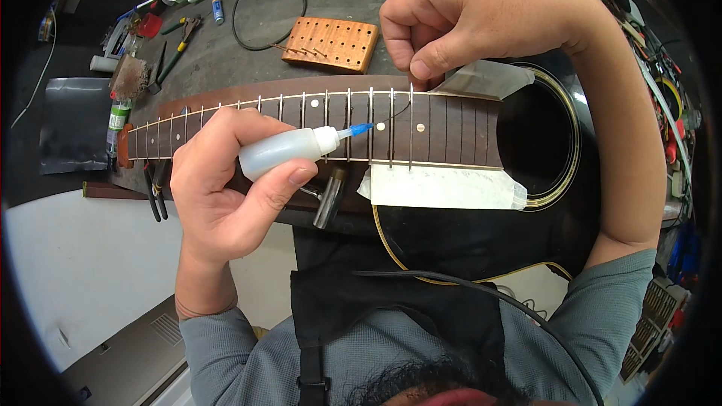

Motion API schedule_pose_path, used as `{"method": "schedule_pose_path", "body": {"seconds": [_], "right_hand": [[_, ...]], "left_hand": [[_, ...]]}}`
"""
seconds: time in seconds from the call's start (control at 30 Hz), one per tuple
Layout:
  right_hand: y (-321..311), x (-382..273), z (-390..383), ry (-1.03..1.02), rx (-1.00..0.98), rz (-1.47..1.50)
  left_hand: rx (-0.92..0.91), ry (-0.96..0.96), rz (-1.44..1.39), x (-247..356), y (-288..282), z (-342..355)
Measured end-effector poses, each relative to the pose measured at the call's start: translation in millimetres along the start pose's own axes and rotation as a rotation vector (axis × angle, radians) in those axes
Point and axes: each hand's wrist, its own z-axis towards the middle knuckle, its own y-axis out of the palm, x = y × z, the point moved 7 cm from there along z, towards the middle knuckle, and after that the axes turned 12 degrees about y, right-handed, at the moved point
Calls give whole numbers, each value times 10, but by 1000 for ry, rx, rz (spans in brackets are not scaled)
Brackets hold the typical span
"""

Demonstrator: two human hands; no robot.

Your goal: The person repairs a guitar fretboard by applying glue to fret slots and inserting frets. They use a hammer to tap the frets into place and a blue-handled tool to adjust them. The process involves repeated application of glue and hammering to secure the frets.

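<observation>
My left hand (pixel 218 195) is wrapped round a small translucent squeeze bottle (pixel 277 155) with a white collar. Its blue nozzle (pixel 361 129) points right, over the dark fretboard (pixel 451 129) of a black acoustic guitar (pixel 481 237). Beyond the neck, my right hand (pixel 481 19) has thumb and forefinger pinched at the far end of a fret wire (pixel 411 131); what they grip is hidden. Several fret wires lie across the neck, their ends jutting past its edges. Nearer the soundhole, the slots hold no wire.
Whitish covering (pixel 451 188) lies on the guitar top along the fretboard's near edge. A drilled wooden block (pixel 331 43) holding several thin pieces stands beyond the neck. A hammer (pixel 329 199) is under the near edge. Pliers (pixel 179 49) and a cable (pixel 233 19) lie at the back left.
</observation>
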Motion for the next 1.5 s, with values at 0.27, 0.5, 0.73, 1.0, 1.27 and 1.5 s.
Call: {"method": "schedule_pose_path", "body": {"seconds": [0.27, 0.5, 0.73, 1.0, 1.27, 1.5], "right_hand": [[6, 11, 15, -26, -2, 23], [7, 22, 20, -16, 4, 18], [-11, -11, -4, -7, 8, -16], [4, 4, -10, -22, 36, -13], [7, 9, -14, -46, 42, -2], [-5, 20, 3, -72, 33, -7]], "left_hand": [[9, 67, -42, 6, 3, -36], [81, 90, -158, -30, -20, -44], [142, 85, -201, 37, 55, -25], [127, 99, -60, 65, 108, 15], [102, 80, -32, 95, 103, 27], [87, 138, -6, 99, 101, 11]]}}
